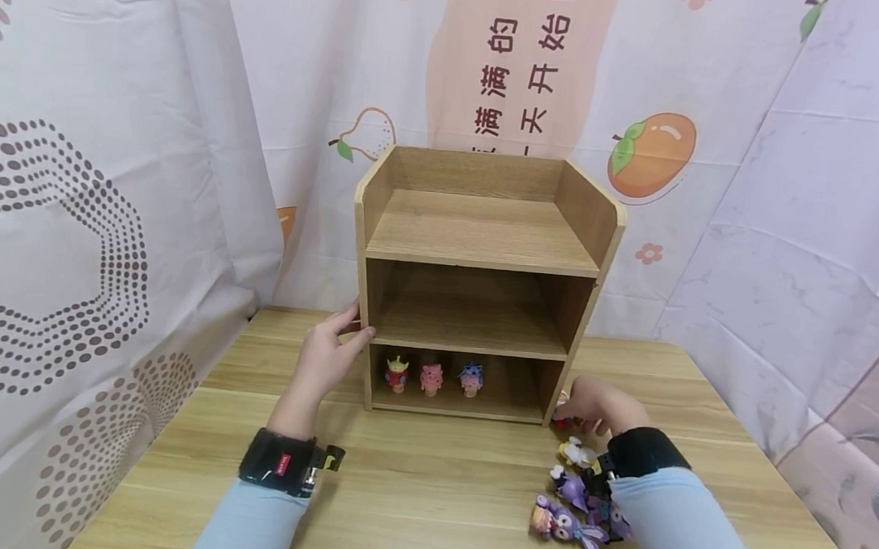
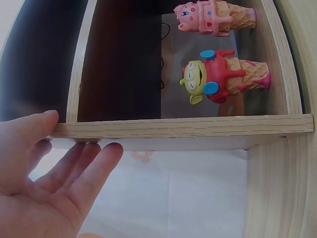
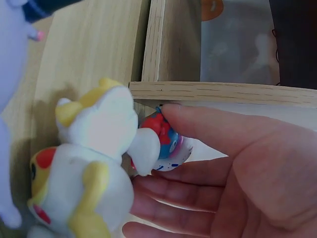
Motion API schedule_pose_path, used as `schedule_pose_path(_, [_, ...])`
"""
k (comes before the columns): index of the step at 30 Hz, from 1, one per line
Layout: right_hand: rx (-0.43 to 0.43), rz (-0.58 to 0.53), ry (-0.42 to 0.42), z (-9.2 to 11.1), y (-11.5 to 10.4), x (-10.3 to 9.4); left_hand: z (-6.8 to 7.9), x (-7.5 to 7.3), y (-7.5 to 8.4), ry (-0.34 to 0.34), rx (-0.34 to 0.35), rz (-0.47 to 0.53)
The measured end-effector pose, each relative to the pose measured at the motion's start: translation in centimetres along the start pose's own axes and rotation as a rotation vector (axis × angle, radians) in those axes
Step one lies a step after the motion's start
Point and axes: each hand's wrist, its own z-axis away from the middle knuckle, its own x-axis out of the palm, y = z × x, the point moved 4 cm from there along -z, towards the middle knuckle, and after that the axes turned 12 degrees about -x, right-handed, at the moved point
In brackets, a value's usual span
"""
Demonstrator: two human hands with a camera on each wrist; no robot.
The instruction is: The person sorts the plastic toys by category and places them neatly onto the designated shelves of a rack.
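A three-tier wooden shelf (image 1: 485, 264) stands on the table. My left hand (image 1: 334, 348) holds its left side panel, thumb on the front edge and fingers along the outer face. Beside the shelf's lower right corner, my right hand (image 1: 603, 403) pinches a small blue, red and white figurine (image 3: 163, 134) between thumb and fingers; the hand hides part of it. Three ice-cream-cone figurines stand upright on the bottom tier: a green-headed one in red (image 1: 397, 375), a pink one (image 1: 431, 378) and a blue-and-pink one (image 1: 471, 379).
Right of the shelf lie more figurines in a loose group: a white-and-yellow one (image 1: 576, 452), a purple one (image 1: 570, 487) and a long-eared purple rabbit (image 1: 565, 523). My right forearm partly covers them. Patterned curtains (image 1: 156, 127) hang behind and beside the table.
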Motion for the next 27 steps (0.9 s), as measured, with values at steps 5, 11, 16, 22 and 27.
schedule_pose_path(5, [0.014, -0.026, -0.005, -0.2, 0.05, -0.02, -0.04, -0.03, 0.0, 0.003, 0.002, -0.003])
schedule_pose_path(11, [0.025, -0.053, -0.005, -0.11, 0.14, 0.12, -0.09, 0.0, 0.03, 0.003, 0.013, -0.002])
schedule_pose_path(16, [0.022, -0.054, -0.008, -0.01, 0.36, 0.31, -0.06, 0.04, 0.0, -0.002, 0.006, -0.004])
schedule_pose_path(22, [0.03, -0.042, -0.009, 0.06, 0.62, 0.11, -0.01, -0.01, 0.03, -0.003, 0.002, -0.005])
schedule_pose_path(27, [0.029, -0.024, -0.018, 0.23, 0.82, -0.04, 0.01, 0.01, 0.03, -0.002, -0.001, -0.008])
